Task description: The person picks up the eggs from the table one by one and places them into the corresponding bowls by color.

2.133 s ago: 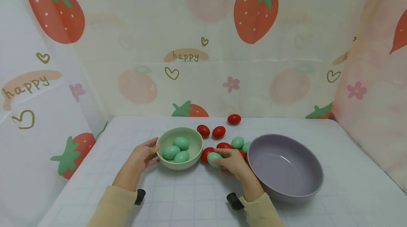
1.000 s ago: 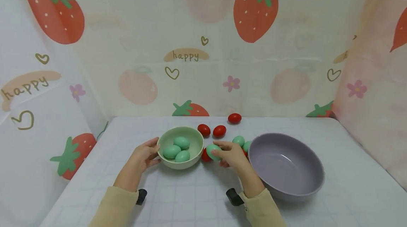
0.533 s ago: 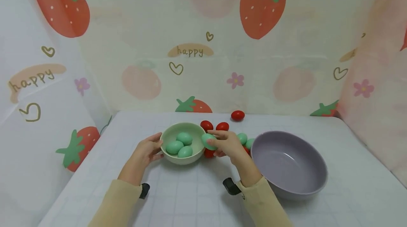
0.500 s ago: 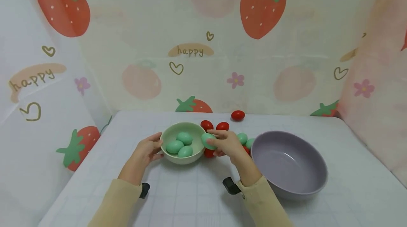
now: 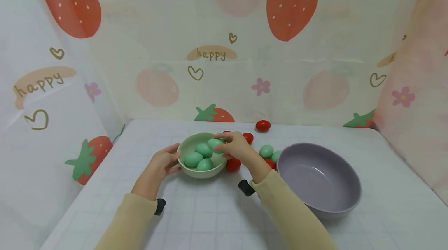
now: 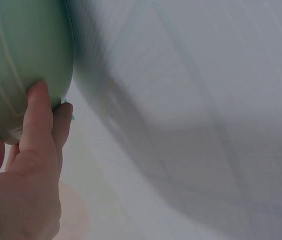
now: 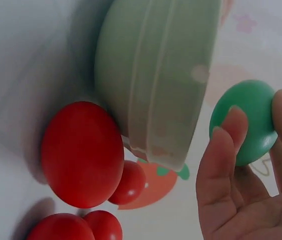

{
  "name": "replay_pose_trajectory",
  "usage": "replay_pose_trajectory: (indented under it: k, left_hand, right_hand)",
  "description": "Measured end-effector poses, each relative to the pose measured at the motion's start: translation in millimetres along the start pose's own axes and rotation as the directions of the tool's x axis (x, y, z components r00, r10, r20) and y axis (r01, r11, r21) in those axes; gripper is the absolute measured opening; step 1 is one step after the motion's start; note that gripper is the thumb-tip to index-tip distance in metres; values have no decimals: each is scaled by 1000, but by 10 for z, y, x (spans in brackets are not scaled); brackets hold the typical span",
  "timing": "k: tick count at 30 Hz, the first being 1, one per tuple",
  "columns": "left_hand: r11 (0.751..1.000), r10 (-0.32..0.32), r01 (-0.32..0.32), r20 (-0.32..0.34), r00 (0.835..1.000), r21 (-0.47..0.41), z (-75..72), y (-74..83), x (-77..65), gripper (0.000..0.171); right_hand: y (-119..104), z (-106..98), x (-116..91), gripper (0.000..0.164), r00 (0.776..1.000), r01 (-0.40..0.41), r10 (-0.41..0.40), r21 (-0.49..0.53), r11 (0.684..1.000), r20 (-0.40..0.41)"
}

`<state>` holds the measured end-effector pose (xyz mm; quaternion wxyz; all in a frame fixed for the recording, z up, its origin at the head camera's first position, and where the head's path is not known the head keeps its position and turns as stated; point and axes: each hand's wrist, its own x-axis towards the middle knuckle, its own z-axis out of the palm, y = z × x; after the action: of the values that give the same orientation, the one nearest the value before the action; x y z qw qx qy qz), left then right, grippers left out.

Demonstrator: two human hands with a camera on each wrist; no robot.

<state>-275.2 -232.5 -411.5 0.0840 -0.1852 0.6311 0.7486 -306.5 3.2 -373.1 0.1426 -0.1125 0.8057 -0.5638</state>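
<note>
My right hand (image 5: 238, 148) pinches a mint-green egg (image 7: 253, 115) between thumb and fingertips, over the right rim of a small pale green bowl (image 5: 203, 174). Three more green eggs (image 5: 193, 159) lie inside that bowl. My left hand (image 5: 161, 165) grips the bowl's left side, thumb at the rim and fingers against the outer wall, as the left wrist view shows with its fingers (image 6: 38, 117). A red egg (image 7: 83, 155) rests on the table right beside the bowl, below my right hand. Behind that hand, other red eggs are partly hidden.
A large grey-purple bowl (image 5: 318, 176) stands to the right with nothing in it. By its left edge are green eggs (image 5: 266, 151) and a red egg (image 5: 270, 163). Another red egg (image 5: 263, 126) lies near the back edge of the white checked table (image 5: 196, 219).
My right hand has lifted the green egg from among the red ones and carried it left and up over the bowl's rim. My left hand keeps its hold. The head view has tilted slightly.
</note>
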Motion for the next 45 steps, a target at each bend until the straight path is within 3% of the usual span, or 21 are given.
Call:
replay_pose_trajectory:
  k: [14, 22, 28, 35, 45]
  left_hand:
    - [1000, -8, 8, 5, 1000, -6, 8, 14, 4, 53]
    - [1000, 5, -5, 24, 1000, 7, 10, -6, -2, 54]
    - [1000, 12, -13, 16, 1000, 11, 26, -9, 18, 52]
    - [1000, 20, -20, 19, 1000, 16, 28, -17, 2, 52]
    - [1000, 21, -21, 21, 1000, -1, -28, -7, -21, 52]
  right_hand:
    - [-18, 289, 326, 43, 998, -11, 13, -32, 999, 62]
    - [47, 490, 413, 43, 1000, 4, -6, -48, 999, -28]
    - [78, 573, 446, 42, 997, 40, -49, -132, 990, -64]
    - [101, 636, 483, 40, 995, 103, -103, -242, 965, 9]
    - [132, 740, 565, 40, 992, 119, -95, -326, 938, 87]
